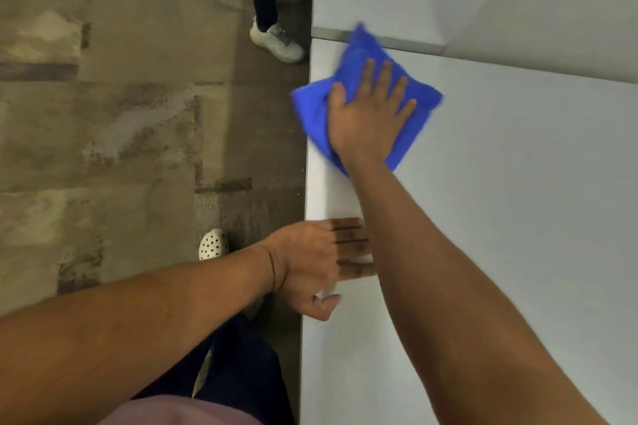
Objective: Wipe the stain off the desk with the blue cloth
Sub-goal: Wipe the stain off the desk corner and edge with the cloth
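The fingers of the right hand are spread apart and laid flat on the blue cloth, which is pressed under the palm against the desk. The cloth is folded into a rough square and lies at the desk's left edge, one corner reaching just past that edge and another touching the grey seam where a second white panel begins (its outline is blurred). No stain can be made out on the white surface around the cloth. The right forearm is stretched diagonally across the desk. The fingers of the left hand are held together and flat on the desk near its left edge, nearer the body and well apart from the cloth; nothing is gripped by them, and their tips are hidden behind the right forearm. A thin band is worn at the left wrist. Beyond the desk edge a mottled brown floor is seen, with another person's white shoe standing beside the desk.
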Motion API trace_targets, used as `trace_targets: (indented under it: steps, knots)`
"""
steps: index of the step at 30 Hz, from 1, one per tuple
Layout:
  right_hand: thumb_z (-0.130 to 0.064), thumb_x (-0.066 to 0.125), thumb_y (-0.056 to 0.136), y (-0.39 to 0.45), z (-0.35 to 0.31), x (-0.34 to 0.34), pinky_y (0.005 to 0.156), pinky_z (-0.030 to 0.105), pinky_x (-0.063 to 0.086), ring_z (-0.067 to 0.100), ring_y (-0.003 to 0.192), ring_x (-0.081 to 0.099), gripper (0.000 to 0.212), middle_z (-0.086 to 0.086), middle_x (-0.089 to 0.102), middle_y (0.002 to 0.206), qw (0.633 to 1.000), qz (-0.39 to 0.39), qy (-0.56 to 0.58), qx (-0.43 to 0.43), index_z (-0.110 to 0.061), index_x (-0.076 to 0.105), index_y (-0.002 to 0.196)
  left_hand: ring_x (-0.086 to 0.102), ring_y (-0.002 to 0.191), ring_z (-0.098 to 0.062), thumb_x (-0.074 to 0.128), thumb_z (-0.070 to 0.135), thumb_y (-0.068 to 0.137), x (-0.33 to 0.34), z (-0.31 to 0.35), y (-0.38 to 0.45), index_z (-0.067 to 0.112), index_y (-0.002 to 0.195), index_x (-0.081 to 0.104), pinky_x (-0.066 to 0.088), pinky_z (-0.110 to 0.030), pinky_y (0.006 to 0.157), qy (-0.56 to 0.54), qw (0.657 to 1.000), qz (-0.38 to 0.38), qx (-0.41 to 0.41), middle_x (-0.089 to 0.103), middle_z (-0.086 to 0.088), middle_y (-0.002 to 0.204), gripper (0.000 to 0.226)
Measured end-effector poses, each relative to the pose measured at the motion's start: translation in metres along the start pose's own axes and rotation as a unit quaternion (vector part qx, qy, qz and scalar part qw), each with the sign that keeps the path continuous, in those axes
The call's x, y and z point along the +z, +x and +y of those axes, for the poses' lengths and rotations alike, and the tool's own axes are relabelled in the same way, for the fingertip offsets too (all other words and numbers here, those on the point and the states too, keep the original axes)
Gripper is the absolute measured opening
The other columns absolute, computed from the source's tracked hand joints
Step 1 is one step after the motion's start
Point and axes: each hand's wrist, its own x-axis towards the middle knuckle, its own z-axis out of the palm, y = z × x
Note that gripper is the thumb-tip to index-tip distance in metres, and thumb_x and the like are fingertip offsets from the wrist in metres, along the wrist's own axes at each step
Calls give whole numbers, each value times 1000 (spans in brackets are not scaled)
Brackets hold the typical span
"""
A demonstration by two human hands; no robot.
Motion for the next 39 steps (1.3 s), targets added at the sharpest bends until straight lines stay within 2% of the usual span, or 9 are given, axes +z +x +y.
trace_targets:
  steps: [3, 5, 10, 15, 19, 22, 28, 34, 39]
  knots:
    - [-61, 23, 105, -16, 18, -2, 133, 59, 7, 31, 166, 11, 71, -1, 17, 179, 969, -65, -38, -235, -31, 19, 170, 30, 156, -39, 51, 43, 81, -2, 1, 0, 9, 155, 46, 19, -53, 129, -13, 1000, 5, -8, 40, -23, 164, 82]
    - [-56, 29, 108, -6, 62, -13, 133, 57, 10, 27, 166, 13, 65, -5, 19, 178, 953, -76, -36, -292, -34, 21, 169, 24, 159, -36, 50, 43, 83, -3, 2, -1, 10, 158, 42, 15, -50, 130, -11, 1000, -1, -16, 30, -21, 169, 82]
    - [-56, 26, 110, -15, 85, -15, 133, 59, 5, 29, 167, 6, 66, -2, 12, 180, 999, -25, -32, -36, -32, 13, 170, 26, 158, -37, 44, 45, 85, -4, 1, -2, 11, 157, 43, 21, -52, 128, -9, 1000, -7, -17, 31, -21, 168, 80]
    - [-80, 26, 97, -62, 58, -9, 131, 63, -1, 34, 167, 0, 89, 0, 3, 181, 984, -70, -51, -156, -33, 7, 170, 42, 150, -38, 51, 42, 80, -5, 4, -4, 8, 152, 51, 30, -51, 126, -7, 1000, 22, -9, 46, -24, 160, 79]
    - [-86, 37, 89, -62, 34, -4, 130, 66, -1, 35, 167, -2, 100, -1, 2, 181, 983, -76, -55, -156, -35, 8, 170, 43, 148, -41, 53, 43, 80, -3, 1, -2, 6, 151, 51, 28, -52, 126, 2, 999, 34, 2, 49, -24, 157, 81]
    - [-74, 48, 89, -35, 8, 0, 130, 66, 3, 34, 166, 4, 95, -2, 9, 180, 980, -63, -50, -183, -36, 14, 169, 32, 154, -43, 57, 43, 79, -2, 0, -1, 7, 152, 49, 21, -56, 127, -6, 1000, 31, 0, 43, -24, 161, 82]
    - [-60, 47, 91, 36, -23, -4, 131, 61, 9, 29, 164, 18, 80, -6, 22, 177, 961, -63, -56, -263, -34, 31, 165, 20, 160, -36, 49, 47, 83, -1, -2, -4, 12, 157, 44, 17, -52, 129, -12, 1000, -8, -1, 28, -19, 170, 82]
    - [-59, 46, 92, 77, -22, -10, 117, 47, 34, 29, 137, 53, 58, -3, 54, 156, 937, -28, -46, -345, -30, 62, 139, 17, 161, -33, 27, 48, 84, -6, -2, -4, 13, 158, 42, 11, -50, 131, -14, 999, -50, -1, 25, -18, 172, 83]
    - [-63, 39, 102, 95, 14, -14, 110, 46, 42, 32, 123, 61, 64, 7, 67, 136, 970, -3, -1, -241, -20, 58, 145, 23, 160, -34, 35, 43, 84, -10, -2, -5, 10, 155, 47, 17, -49, 130, -30, 999, -25, -2, 31, -20, 169, 79]
